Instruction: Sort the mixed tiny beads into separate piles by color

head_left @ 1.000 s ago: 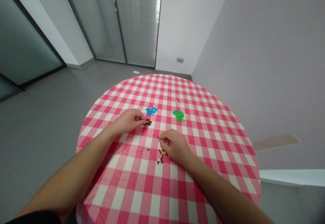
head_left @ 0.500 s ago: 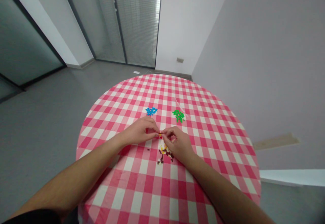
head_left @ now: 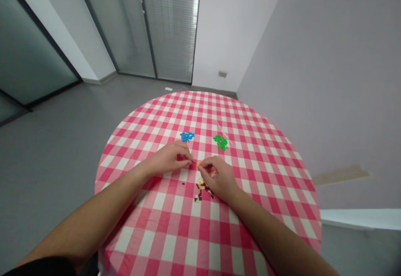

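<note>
My left hand (head_left: 171,157) hovers over the middle of the table, its thumb and forefinger closed on a tiny dark brown brick (head_left: 194,162). Just to the right, my right hand (head_left: 221,176) pinches a small yellow brick (head_left: 198,165) at its fingertips. A narrow gap parts the two pieces. Below the fingers lies a loose pile of small brown, yellow and white bricks (head_left: 200,192), partly covered by my right hand. One brown brick (head_left: 183,183) sits apart, left of the pile.
Beyond my hands are a heap of blue pieces (head_left: 187,136) and a heap of green pieces (head_left: 221,142). A red-and-white checked cloth (head_left: 175,236) covers the round table. Glass partitions (head_left: 169,29) stand behind it, and a white wall (head_left: 328,79) rises on the right.
My left hand has drawn slightly left with the brown brick, away from my right fingertips, where the two hands met before. My right hand has hardly moved.
</note>
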`<action>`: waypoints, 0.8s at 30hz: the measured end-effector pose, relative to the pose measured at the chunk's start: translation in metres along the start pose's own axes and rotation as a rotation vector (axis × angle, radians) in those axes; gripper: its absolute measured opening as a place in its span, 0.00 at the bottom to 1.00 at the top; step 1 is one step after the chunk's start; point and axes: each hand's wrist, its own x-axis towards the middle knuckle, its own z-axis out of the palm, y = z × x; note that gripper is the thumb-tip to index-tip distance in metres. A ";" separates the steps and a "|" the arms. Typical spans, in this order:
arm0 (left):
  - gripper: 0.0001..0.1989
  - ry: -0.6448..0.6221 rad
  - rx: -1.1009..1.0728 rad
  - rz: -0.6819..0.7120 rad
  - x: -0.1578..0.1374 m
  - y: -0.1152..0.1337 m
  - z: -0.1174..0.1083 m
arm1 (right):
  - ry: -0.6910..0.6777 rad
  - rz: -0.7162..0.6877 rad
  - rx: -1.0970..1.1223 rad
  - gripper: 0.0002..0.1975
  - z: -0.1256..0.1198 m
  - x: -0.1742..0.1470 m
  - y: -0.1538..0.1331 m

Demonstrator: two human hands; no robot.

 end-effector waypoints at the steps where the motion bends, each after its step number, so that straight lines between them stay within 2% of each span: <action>1: 0.07 -0.013 -0.003 -0.045 -0.002 -0.003 -0.006 | 0.000 0.000 -0.015 0.03 -0.001 0.001 0.000; 7: 0.08 0.080 0.072 -0.409 -0.019 -0.035 -0.044 | 0.012 0.042 -0.040 0.02 -0.008 0.003 0.001; 10: 0.10 0.099 0.062 -0.515 -0.023 -0.046 -0.050 | 0.020 0.050 -0.045 0.02 -0.009 0.002 0.002; 12: 0.10 0.057 0.062 -0.574 -0.024 -0.050 -0.049 | 0.018 0.056 -0.040 0.02 -0.009 0.002 0.002; 15: 0.11 -0.007 0.075 -0.635 -0.023 -0.051 -0.045 | 0.003 0.064 -0.031 0.03 -0.010 0.002 0.001; 24: 0.13 0.001 0.114 -0.658 -0.018 -0.046 -0.042 | -0.016 0.067 -0.032 0.03 -0.010 0.003 0.002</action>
